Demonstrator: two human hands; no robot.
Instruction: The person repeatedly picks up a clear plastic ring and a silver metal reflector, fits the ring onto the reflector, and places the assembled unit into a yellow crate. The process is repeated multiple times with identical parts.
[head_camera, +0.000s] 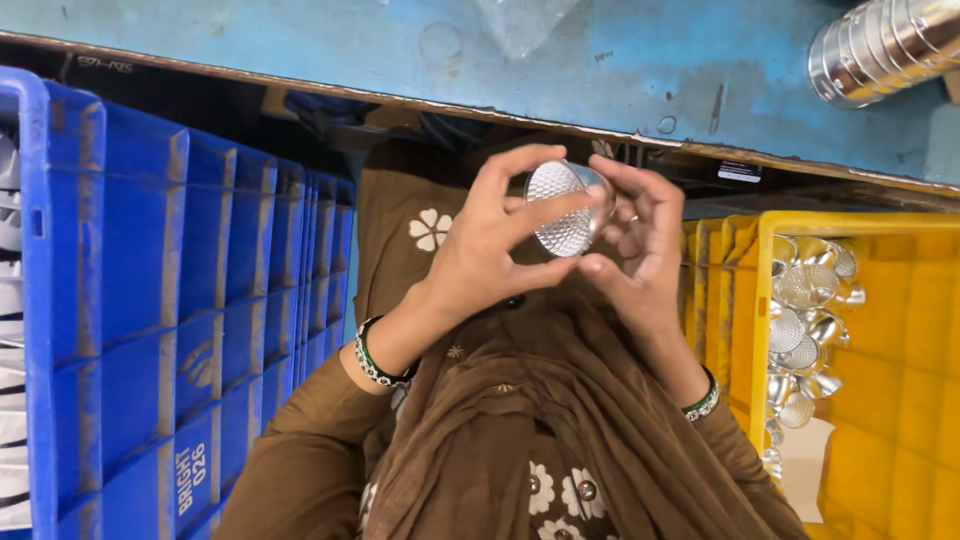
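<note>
Head view. We observe both hands raised in front of the person's chest, meeting around one small silver reflector cup with a faceted, dimpled inner surface. The cup sits between the two hands, its open face turned towards the camera, just below the edge of the blue worktable.

The left hand grips the cup from the left side: the forefinger arches over the upper rim, another finger lies across the face of the cup, and the thumb presses in from below. The right hand is closed on the cup's right edge, fingers curled behind and over the rim, thumb near the lower edge. A ring shows on one of its fingers. Each wrist carries a beaded green and white bangle.

We note brown sleeves and a brown scarf with white flower motifs under the hands.

To the left stands a stack of blue plastic crates, ribbed walls facing us. To the right, a yellow crate holds a heap of similar silver cups against its left wall. On the worktable, top right, lies a nested stack of shiny metal cups on its side. A clear plastic bag rests at the table's upper middle.
</note>
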